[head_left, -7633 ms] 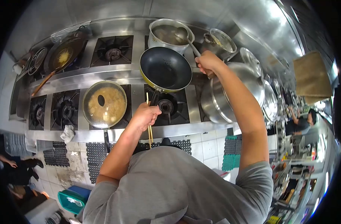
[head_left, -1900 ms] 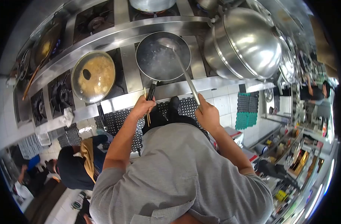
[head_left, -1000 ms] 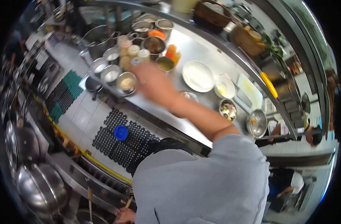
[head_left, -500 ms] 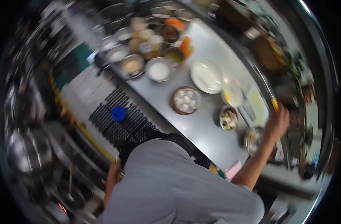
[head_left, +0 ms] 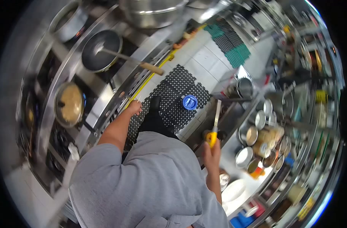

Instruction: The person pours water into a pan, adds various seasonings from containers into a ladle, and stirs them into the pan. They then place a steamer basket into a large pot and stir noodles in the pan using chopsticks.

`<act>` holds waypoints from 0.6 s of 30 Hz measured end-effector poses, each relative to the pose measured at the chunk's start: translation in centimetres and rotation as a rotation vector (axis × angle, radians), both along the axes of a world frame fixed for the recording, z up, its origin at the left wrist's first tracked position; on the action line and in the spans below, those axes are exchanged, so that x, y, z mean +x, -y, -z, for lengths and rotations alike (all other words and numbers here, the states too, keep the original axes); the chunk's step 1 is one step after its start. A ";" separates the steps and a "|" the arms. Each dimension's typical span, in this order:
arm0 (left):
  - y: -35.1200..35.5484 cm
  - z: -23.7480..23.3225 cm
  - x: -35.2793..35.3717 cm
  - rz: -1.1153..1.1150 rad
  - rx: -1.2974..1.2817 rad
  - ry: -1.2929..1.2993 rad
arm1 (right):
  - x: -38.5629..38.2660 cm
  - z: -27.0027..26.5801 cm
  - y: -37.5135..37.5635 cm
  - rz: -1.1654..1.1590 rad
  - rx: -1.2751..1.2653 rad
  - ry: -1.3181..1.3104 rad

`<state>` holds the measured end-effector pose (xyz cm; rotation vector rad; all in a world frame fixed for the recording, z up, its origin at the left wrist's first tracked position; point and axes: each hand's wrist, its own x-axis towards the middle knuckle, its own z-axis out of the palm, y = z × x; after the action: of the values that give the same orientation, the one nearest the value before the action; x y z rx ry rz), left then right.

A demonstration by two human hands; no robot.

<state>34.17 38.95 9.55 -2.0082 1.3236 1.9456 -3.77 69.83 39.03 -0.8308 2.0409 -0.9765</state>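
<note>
My right hand (head_left: 212, 154) grips a yellow-handled tool (head_left: 216, 121) with a long, narrow metal blade pointing away from me. It is in front of the counter, near a white oval plate (head_left: 234, 190). Fingers curled, my left hand (head_left: 134, 107) is beside the front edge of the stove; I cannot make out anything in it. Beyond it on the stove, a dark wok (head_left: 95, 57) has a wooden-handled ladle (head_left: 129, 59) resting in it. Nearer on the left, another pan (head_left: 69, 104) contains something light brown.
A blue round object (head_left: 189, 102) is on the black floor mat (head_left: 179, 85). Bowls and containers (head_left: 262, 142) crowd the right-hand counter. A large steel pot (head_left: 154, 11) stands at the top, and a smaller pot (head_left: 69, 22) at the stove's far left.
My view has swung left from the counter toward the stove and aisle. My right hand has left the far side of the counter with the yellow-handled tool. My left arm shows more fully.
</note>
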 end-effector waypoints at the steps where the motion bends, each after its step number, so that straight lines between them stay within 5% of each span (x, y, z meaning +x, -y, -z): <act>1: -0.1 0.3 0.9 -0.055 -0.030 0.043 | 1.3 0.1 4.3 -0.050 0.022 0.215; 7: -0.9 3.5 5.8 -0.631 0.097 -0.064 | 3.7 7.3 20.3 -0.466 0.330 0.533; 11: -0.9 3.9 7.0 -1.007 0.048 -0.263 | 9.3 10.2 28.9 -0.801 0.262 0.457; 18: 0.8 5.8 4.3 -1.422 -0.123 -0.521 | 22.1 11.7 41.5 -0.584 0.513 0.862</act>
<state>38.50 38.17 3.74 -2.9894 -0.3377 2.9977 18.33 28.34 27.35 -0.5279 1.1109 -0.3371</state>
